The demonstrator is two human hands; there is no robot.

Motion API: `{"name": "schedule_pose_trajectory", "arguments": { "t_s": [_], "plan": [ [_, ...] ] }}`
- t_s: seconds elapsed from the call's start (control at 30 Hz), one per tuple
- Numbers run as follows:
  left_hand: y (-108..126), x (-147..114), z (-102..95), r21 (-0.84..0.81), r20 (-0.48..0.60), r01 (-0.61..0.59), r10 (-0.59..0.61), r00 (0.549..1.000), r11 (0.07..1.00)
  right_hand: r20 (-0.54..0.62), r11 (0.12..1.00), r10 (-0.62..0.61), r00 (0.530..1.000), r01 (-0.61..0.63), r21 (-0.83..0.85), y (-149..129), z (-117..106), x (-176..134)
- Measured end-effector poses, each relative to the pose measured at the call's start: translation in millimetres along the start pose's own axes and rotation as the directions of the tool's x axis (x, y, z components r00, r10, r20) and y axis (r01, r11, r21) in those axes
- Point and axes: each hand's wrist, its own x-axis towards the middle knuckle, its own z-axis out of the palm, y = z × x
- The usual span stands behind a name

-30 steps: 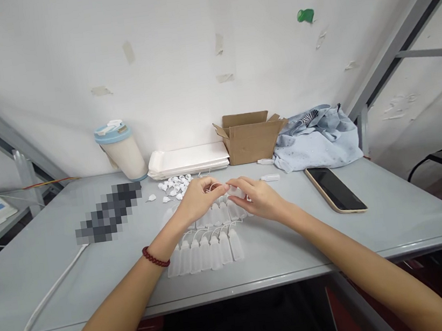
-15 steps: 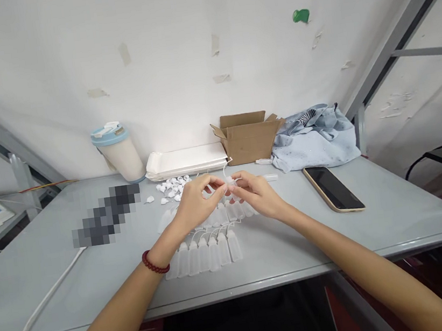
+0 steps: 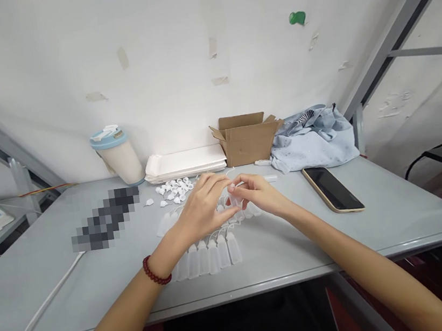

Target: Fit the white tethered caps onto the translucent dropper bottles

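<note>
Pinching a bottle, the right hand held it up between both hands, near the other bottles. The left hand arched wide around it; whether it touched or gripped, I couldn't tell. The bottle looked light and probably squeezable, so its neck seemed the safer hold. The hands hid much of it, and its pale wall blurred into those behind.

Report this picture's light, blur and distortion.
In the head view, light on the wall is soft and fairly even; in the head view, the cup leans outward, probably lens stretch; in the head view, a mosaic patch hides detail at left; in the head view, the small bottle in the right hand looks pale and soft-edged.
</note>
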Motion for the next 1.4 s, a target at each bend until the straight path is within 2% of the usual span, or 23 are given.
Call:
{"name": "schedule_pose_trajectory", "arguments": {
  "t_s": [0.07, 0.13, 0.2, 0.3, 0.37, 0.43, 0.5, 0.57, 1.0, 1.2, 1.27, 1.3, 1.33, 1.4],
  "plan": [
    [3.2, -0.1, -0.9, -0.015, 0.049, -0.002, 0.003, 0.999, 1.000, 0.089, 0.998, 0.034, 0.995, -0.029, -0.057, -2.9, -9.7, 0.4],
    [9.2, -2.1, -0.9, -0.047, 0.104, -0.003, 0.008, 0.995, 0.999, 0.237, 0.992, 0.086, 0.968, -0.062, -0.107, -7.2, -21.8, -0.1],
    [17.9, -7.0, 0.0, -0.088, 0.153, 0.007, 0.007, 0.988, 0.996, 0.419, 0.982, 0.150, 0.896, -0.085, -0.168, -11.9, -32.8, -1.7],
    [33.4, -18.7, 1.2, -0.137, 0.239, 0.028, 0.006, 0.971, 0.990, 0.632, 0.958, 0.247, 0.735, -0.085, -0.275, -16.5, -40.8, -4.6],
    [42.4, -27.1, 1.0, -0.160, 0.297, 0.046, 0.003, 0.955, 0.986, 0.702, 0.939, 0.310, 0.641, -0.089, -0.333, -16.8, -39.8, -5.7],
    [48.4, -34.4, -0.1, -0.168, 0.341, 0.070, -0.008, 0.940, 0.983, 0.739, 0.924, 0.360, 0.570, -0.106, -0.368, -15.2, -36.1, -5.9],
    [51.1, -40.3, -1.2, -0.156, 0.369, 0.090, -0.026, 0.929, 0.984, 0.760, 0.915, 0.391, 0.520, -0.130, -0.382, -12.8, -32.3, -5.3],
    [51.3, -44.8, -1.8, -0.126, 0.385, 0.092, -0.037, 0.922, 0.988, 0.768, 0.911, 0.407, 0.495, -0.154, -0.383, -10.7, -29.8, -4.5],
    [49.4, -49.8, 4.0, 0.041, 0.435, 0.063, -0.075, 0.897, 0.997, 0.782, 0.910, 0.407, 0.472, -0.130, -0.395, -6.2, -25.8, -2.5],
    [49.4, -50.9, 4.9, 0.057, 0.452, 0.078, -0.095, 0.887, 0.995, 0.790, 0.913, 0.397, 0.468, -0.118, -0.389, -6.9, -27.5, -2.3],
    [49.2, -50.0, 4.0, 0.050, 0.453, 0.075, -0.089, 0.887, 0.996, 0.781, 0.919, 0.378, 0.497, -0.101, -0.381, -8.9, -30.7, -2.9],
    [48.5, -48.7, 3.0, 0.044, 0.451, 0.074, -0.086, 0.889, 0.996, 0.771, 0.924, 0.360, 0.526, -0.087, -0.372, -9.9, -33.1, -3.0],
    [46.7, -46.6, 1.5, 0.036, 0.445, 0.075, -0.084, 0.891, 0.997, 0.749, 0.929, 0.337, 0.570, -0.072, -0.363, -10.7, -35.9, -2.9],
    [38.3, -39.7, -2.6, 0.025, 0.424, 0.093, -0.095, 0.901, 0.995, 0.657, 0.931, 0.286, 0.697, -0.041, -0.362, -10.8, -42.7, -1.4]
  ]
}}
